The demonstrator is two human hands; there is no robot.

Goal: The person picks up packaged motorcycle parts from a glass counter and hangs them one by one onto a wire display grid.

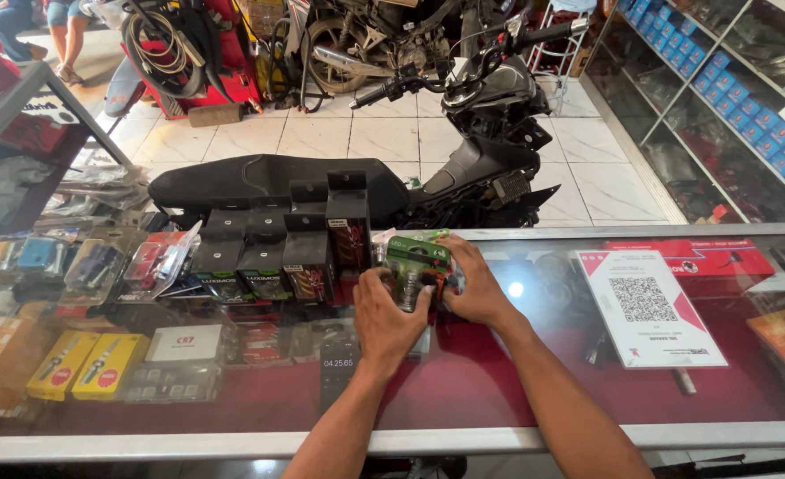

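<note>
Both my hands rest on a stack of clear blister packs with green cards (pixel 417 255), which lie on the glass counter top (pixel 516 372). My left hand (pixel 387 312) grips the near left side of the stack. My right hand (pixel 468 282) holds its right side, fingers curled over the top. Just left of the stack stand several black hanging packs (pixel 308 248) in a row.
Blister packs in red and blue (pixel 100 262) lie at the counter's left. A white card with a square code (pixel 648 306) lies at the right. Yellow boxes (pixel 86 364) show under the glass. A black motorcycle (pixel 392 168) stands beyond the counter, shelves of blue boxes (pixel 729 89) at right.
</note>
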